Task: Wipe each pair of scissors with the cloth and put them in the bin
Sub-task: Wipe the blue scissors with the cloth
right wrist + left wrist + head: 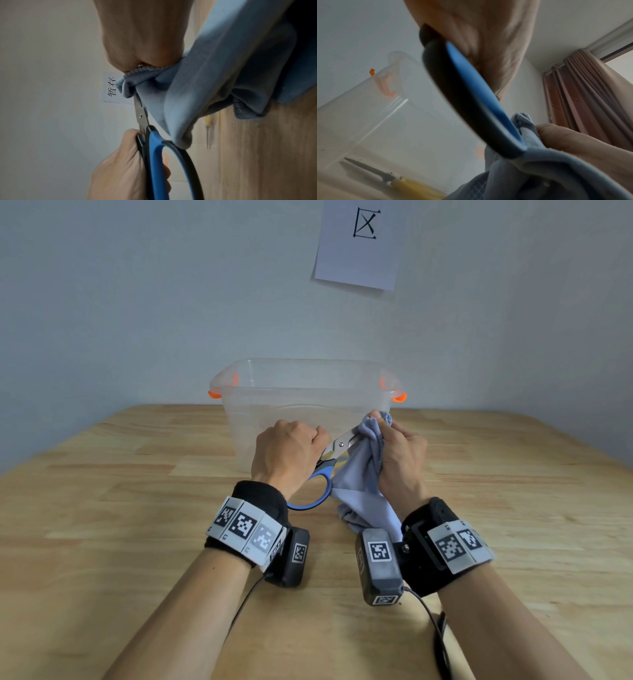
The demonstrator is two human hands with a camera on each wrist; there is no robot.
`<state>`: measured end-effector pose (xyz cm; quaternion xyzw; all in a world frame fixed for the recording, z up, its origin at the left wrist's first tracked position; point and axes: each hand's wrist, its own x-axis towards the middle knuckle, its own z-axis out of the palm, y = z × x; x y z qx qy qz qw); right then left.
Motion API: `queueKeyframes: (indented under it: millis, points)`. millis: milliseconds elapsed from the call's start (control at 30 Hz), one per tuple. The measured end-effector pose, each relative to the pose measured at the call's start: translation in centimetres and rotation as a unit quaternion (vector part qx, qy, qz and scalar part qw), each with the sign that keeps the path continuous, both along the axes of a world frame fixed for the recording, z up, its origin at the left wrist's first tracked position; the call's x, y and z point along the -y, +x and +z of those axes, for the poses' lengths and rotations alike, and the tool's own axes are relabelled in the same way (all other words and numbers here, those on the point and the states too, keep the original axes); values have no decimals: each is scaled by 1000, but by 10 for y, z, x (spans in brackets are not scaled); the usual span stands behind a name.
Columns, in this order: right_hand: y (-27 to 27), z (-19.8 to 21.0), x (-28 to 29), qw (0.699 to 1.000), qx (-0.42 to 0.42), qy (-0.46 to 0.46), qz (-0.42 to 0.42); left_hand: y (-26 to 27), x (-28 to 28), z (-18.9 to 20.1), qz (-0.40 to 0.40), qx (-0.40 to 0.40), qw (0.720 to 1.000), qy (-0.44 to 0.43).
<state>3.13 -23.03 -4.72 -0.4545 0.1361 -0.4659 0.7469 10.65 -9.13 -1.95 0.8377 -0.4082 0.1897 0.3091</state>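
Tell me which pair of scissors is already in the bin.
The yellow-handled scissors, lying on the bin floor. The blue-handled scissors are outside it, held by the left hand and being wiped with the cloth.

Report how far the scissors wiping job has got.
Done: yellow-handled scissors already lie inside the clear bin. In hand: the left hand grips the blue-handled scissors while the right hand pinches the cloth around their blade tips. Left: finish wiping and bin them. No other scissors are visible.
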Motion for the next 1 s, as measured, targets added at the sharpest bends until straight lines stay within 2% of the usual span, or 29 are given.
queueKeyframes:
  millis: [167, 333, 467, 633, 767, 1000]
  points:
    - [0, 4, 2, 1000, 15, -20, -5, -2, -2, 5, 12, -31, 999, -10]
    - [-1, 5, 15, 998, 70, -6, 6, 4, -9, 8, 46, -46, 998, -19]
    - [-5, 6, 10, 999, -9, -48, 19, 6, -10, 8, 71, -49, 995, -57]
    - [-10, 15, -15, 981, -85, -137, 111, 3, -8, 10, 72, -53, 992, -87]
    - [-9, 16, -21, 970, -91, -110, 197, 4, -9, 9, 69, -57, 990, -104]
    - [-8, 9, -21, 944, -112, -176, 255, 3, -6, 7, 78, -64, 990, -101]
